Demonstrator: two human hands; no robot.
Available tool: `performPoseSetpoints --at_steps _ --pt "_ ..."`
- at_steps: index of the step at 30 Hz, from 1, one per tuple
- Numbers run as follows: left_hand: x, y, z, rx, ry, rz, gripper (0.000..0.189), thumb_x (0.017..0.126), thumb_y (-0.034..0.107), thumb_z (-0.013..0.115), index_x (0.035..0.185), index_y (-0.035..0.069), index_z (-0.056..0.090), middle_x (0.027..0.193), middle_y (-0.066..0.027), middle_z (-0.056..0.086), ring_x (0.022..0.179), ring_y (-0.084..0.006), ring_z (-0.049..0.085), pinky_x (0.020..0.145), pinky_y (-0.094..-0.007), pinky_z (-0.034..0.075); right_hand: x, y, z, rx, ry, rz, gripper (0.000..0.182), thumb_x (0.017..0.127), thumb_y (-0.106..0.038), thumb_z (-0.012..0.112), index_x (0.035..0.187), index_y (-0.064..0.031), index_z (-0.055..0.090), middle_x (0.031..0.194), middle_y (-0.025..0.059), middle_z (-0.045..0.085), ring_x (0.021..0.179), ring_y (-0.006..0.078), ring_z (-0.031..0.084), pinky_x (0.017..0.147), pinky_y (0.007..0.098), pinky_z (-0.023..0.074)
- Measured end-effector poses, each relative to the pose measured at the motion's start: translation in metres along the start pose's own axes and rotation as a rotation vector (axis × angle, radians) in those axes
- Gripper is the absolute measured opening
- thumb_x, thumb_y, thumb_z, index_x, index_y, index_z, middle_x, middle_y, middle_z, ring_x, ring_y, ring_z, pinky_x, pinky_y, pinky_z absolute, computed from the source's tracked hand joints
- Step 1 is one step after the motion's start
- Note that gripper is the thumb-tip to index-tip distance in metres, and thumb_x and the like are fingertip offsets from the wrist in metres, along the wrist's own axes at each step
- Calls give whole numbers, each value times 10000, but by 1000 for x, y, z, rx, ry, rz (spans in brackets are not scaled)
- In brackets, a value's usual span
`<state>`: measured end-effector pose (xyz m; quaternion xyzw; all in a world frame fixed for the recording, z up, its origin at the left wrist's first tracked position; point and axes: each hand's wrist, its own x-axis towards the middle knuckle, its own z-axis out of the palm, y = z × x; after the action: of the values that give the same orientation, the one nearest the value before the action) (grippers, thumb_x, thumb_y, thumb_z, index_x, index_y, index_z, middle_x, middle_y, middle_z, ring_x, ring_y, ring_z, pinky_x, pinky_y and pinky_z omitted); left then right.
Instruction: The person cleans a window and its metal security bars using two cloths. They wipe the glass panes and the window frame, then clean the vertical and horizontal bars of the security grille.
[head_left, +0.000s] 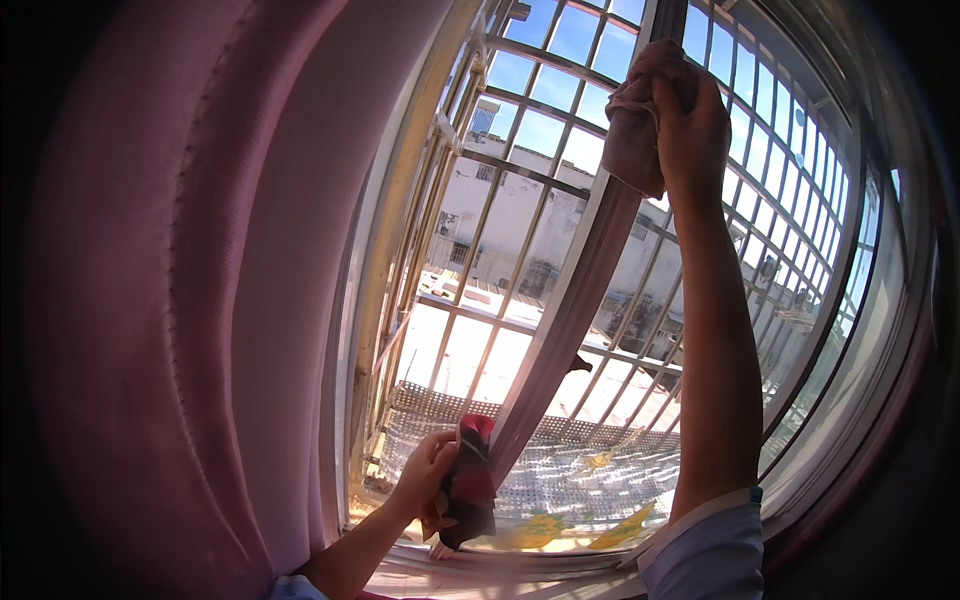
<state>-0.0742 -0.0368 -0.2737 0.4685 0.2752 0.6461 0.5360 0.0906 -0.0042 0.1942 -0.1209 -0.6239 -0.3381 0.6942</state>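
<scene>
High on the upright metal frame of a sliding window, my right hand presses a damp-looking pinkish cloth that is folded around the frame's edge. The right arm is stretched up in front of the glass. Lower down, my left hand grips a crumpled dark red and black piece, perhaps fabric or peeled film; its exact kind is unclear. That piece hangs beside the lower end of the same frame, just above the sill. Fingers of both hands are partly hidden by what they hold.
A pink curtain hangs along the left. Metal security bars stand outside the window, with a perforated sheet at their base. Yellow leaf-like decals show low on the glass. The window sill runs along the bottom.
</scene>
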Motion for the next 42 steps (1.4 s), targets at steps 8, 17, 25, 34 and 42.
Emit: performPoseSetpoints --at_steps 8,17,25,34,42 --pt "0 -8 12 257 -42 34 408 963 216 622 1295 6 511 1169 -147 647 1111 -208 606 976 -334 468 92 32 37 168 -90 -204 149 958 -162 559 968 -30 627 956 112 634 844 266 631 719 391 535" --pt "4 1 4 142 -70 -51 398 963 186 637 1290 -13 527 1207 -153 630 1150 -218 592 1007 -339 460 -9 -28 -11 -296 -362 -921 82 901 -150 632 917 -77 664 976 84 647 906 226 640 862 389 489" --pt "-5 38 -20 -163 141 171 259 983 83 583 1227 -3 575 1118 -92 660 1001 -128 631 883 -263 515 -81 -50 -37 -535 -735 -765 143 820 -133 640 916 -33 675 923 123 651 866 269 629 757 400 516" --pt "-45 49 -37 -151 250 287 247 983 118 584 1198 -4 594 1064 -85 670 911 -111 659 786 -243 557 -338 -124 -102 -96 -1171 -718 254 797 -207 644 962 -14 643 959 101 639 1014 270 586 1040 406 395" --pt "-73 31 -47 -130 296 247 262 974 133 609 1188 -16 596 1016 -76 681 876 -107 663 778 -244 558 -520 -174 -118 -33 -1595 -915 183 801 -193 610 912 -68 684 867 68 690 845 230 625 892 377 420"
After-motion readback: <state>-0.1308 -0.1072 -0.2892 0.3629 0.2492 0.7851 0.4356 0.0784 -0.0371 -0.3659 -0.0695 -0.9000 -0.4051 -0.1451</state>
